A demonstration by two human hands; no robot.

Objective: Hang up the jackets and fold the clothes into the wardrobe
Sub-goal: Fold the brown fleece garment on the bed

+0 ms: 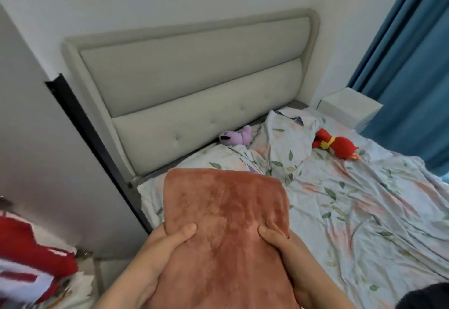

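A folded rust-orange fleece garment is held up in front of me, above the near left corner of the bed. My left hand grips its left edge, thumb on top. My right hand grips its right edge the same way. The fingers of both hands are hidden beneath the cloth. The garment's lower end runs out of the frame at the bottom.
The bed has a rumpled floral sheet, a purple plush toy and a red plush toy near the padded headboard. A red-and-white garment lies at lower left. A white wardrobe panel stands left; blue curtain right.
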